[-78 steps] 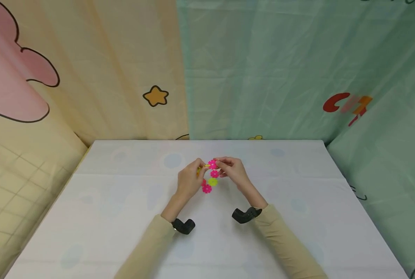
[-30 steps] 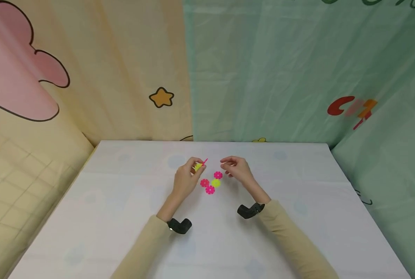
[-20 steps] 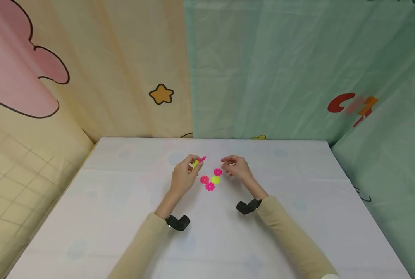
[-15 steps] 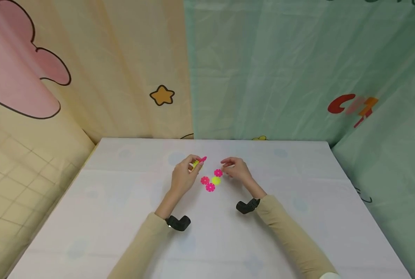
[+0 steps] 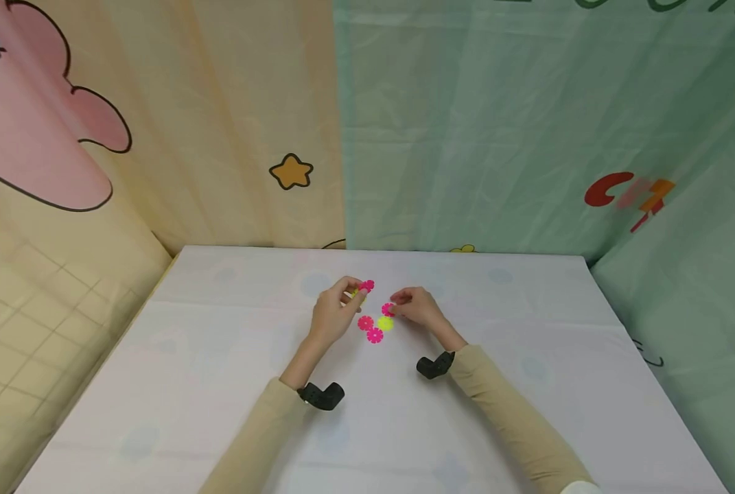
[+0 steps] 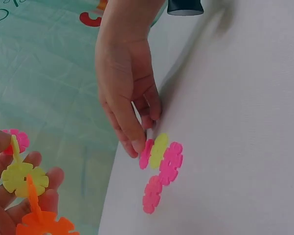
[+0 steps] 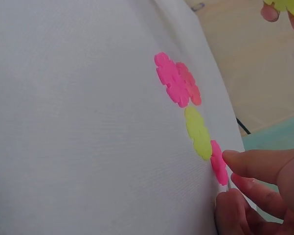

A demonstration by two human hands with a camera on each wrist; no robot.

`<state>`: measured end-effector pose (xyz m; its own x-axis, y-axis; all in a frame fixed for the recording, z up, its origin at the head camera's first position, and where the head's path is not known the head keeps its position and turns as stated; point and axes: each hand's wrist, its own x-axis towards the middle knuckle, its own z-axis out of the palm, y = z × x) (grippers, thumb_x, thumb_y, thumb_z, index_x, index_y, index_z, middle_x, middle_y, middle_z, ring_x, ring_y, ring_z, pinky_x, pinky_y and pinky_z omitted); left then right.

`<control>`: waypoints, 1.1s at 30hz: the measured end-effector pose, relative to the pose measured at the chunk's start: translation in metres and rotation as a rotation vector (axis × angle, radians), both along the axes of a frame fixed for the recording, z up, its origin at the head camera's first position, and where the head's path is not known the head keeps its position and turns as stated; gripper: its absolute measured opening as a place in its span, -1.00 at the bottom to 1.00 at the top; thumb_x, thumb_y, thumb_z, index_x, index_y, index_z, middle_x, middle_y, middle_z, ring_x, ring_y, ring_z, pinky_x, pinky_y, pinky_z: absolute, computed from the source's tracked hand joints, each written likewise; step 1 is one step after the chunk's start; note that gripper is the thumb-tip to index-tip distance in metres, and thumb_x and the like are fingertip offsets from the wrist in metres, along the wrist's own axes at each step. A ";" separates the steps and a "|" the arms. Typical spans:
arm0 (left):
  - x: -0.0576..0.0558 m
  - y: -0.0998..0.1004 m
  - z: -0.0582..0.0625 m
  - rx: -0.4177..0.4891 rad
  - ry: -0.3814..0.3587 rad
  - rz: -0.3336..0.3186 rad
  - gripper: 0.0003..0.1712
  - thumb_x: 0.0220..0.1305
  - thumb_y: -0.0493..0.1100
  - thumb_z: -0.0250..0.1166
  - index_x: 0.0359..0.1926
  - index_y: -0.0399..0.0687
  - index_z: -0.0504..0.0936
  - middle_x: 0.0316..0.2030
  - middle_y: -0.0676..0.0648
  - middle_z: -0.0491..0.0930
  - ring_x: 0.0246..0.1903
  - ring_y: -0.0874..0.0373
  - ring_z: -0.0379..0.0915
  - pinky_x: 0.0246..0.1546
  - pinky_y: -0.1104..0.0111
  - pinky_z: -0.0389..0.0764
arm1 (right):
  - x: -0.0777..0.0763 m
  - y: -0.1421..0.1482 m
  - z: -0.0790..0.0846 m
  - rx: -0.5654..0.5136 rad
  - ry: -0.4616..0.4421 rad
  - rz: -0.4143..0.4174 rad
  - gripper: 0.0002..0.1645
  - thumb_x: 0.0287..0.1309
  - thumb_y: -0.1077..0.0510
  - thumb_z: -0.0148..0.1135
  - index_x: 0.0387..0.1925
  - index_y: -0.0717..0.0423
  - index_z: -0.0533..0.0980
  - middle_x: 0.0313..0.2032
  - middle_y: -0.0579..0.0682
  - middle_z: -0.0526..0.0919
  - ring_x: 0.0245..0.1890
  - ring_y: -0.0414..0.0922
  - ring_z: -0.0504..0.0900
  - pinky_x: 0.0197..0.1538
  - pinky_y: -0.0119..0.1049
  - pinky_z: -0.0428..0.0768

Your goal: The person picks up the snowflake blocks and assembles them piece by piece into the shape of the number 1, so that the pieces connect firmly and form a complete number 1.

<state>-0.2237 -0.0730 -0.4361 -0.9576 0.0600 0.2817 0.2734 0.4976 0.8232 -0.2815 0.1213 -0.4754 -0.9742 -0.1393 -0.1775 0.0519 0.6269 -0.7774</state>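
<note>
My left hand (image 5: pixel 332 317) is raised above the table, holding a chain of slotted flower-shaped discs. In the left wrist view the chain has a pink disc (image 6: pixel 22 142) near the thumb, then a yellow disc (image 6: pixel 28 182) and an orange disc (image 6: pixel 46 226). Low over the table, my right hand (image 5: pixel 421 309) pinches the edge of a pink flower disc (image 7: pixel 218 164) between thumb and fingers. Beside that one lie a yellow flower disc (image 7: pixel 198 134), another pink disc (image 7: pixel 170 78) and a coral-pink disc (image 7: pixel 191 85), flat and close together.
The discs lie on a white-covered table (image 5: pixel 367 425). Behind it hang a cream curtain (image 5: pixel 231 123) and a green curtain (image 5: pixel 466 123). A black wrist camera (image 5: pixel 321 396) sits on the left wrist, and another black camera (image 5: pixel 435 365) on the right.
Earlier both hands were at the chain's pink disc; the right hand let go and drew away. Since then it has come down to the pink disc on the table. My left hand has turned the chain slightly.
</note>
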 end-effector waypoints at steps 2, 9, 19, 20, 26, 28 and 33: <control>0.000 0.000 -0.001 0.004 -0.019 -0.009 -0.76 0.33 -0.08 0.21 -0.06 -0.09 0.58 -0.27 -0.07 0.65 -0.46 0.16 0.55 -0.52 0.41 0.46 | 0.001 0.000 0.000 0.013 -0.003 0.007 -0.64 0.07 0.11 0.37 -0.09 0.17 0.62 -0.19 0.08 0.64 -0.23 -0.08 0.54 -0.18 -0.32 0.55; -0.003 0.002 -0.001 0.018 0.010 0.008 -0.78 0.30 -0.06 0.25 -0.13 -0.06 0.62 -0.31 -0.07 0.66 -0.49 0.16 0.55 -0.53 0.40 0.45 | 0.000 -0.002 -0.001 0.050 0.015 0.012 -0.64 0.06 0.11 0.39 -0.09 0.14 0.63 -0.19 0.07 0.62 -0.20 -0.06 0.51 -0.16 -0.28 0.54; -0.005 0.006 -0.007 0.018 0.029 0.017 -0.80 0.25 -0.01 0.31 -0.23 -0.02 0.66 -0.36 -0.06 0.67 -0.51 0.18 0.51 -0.53 0.42 0.44 | 0.003 -0.004 -0.004 0.088 0.051 0.025 -0.69 0.08 0.15 0.37 -0.14 0.19 0.56 -0.24 0.10 0.62 -0.27 -0.06 0.53 -0.21 -0.29 0.53; -0.005 0.006 -0.007 0.017 0.028 0.018 -0.80 0.24 -0.01 0.31 -0.23 -0.02 0.66 -0.35 -0.06 0.68 -0.49 0.18 0.51 -0.51 0.41 0.45 | 0.004 -0.004 -0.005 0.082 0.057 0.023 -0.71 0.11 0.15 0.35 -0.14 0.19 0.55 -0.25 0.10 0.63 -0.29 -0.07 0.54 -0.24 -0.30 0.53; -0.006 0.009 -0.009 0.021 0.024 0.028 -0.81 0.23 -0.02 0.32 -0.23 -0.01 0.68 -0.32 -0.05 0.68 -0.42 0.15 0.47 -0.42 0.41 0.46 | 0.006 -0.002 -0.008 0.027 0.050 -0.014 -0.72 0.27 0.14 0.17 -0.06 0.21 0.56 -0.38 0.06 0.62 -0.47 -0.15 0.53 -0.38 -0.40 0.48; -0.007 0.011 -0.009 0.032 0.029 0.035 -0.80 0.23 -0.02 0.32 -0.22 -0.01 0.68 -0.32 -0.05 0.68 -0.42 0.15 0.47 -0.43 0.42 0.46 | 0.007 -0.001 -0.006 0.004 0.040 -0.020 -0.71 0.30 0.15 0.12 -0.03 0.21 0.57 -0.43 0.05 0.60 -0.51 -0.16 0.51 -0.41 -0.41 0.46; -0.007 0.013 -0.008 0.071 0.026 0.052 -0.80 0.23 -0.04 0.33 -0.22 -0.05 0.69 -0.34 -0.08 0.68 -0.44 0.14 0.48 -0.48 0.44 0.45 | 0.011 0.000 0.002 -0.052 0.039 -0.044 -0.70 0.33 0.14 0.06 -0.04 0.17 0.59 -0.46 0.03 0.58 -0.55 -0.18 0.51 -0.43 -0.40 0.48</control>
<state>-0.2307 -0.0597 -0.4440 -0.9512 -0.0101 0.3083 0.2706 0.4523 0.8498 -0.2710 0.1211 -0.4731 -0.9855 -0.1045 -0.1334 0.0479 0.5834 -0.8108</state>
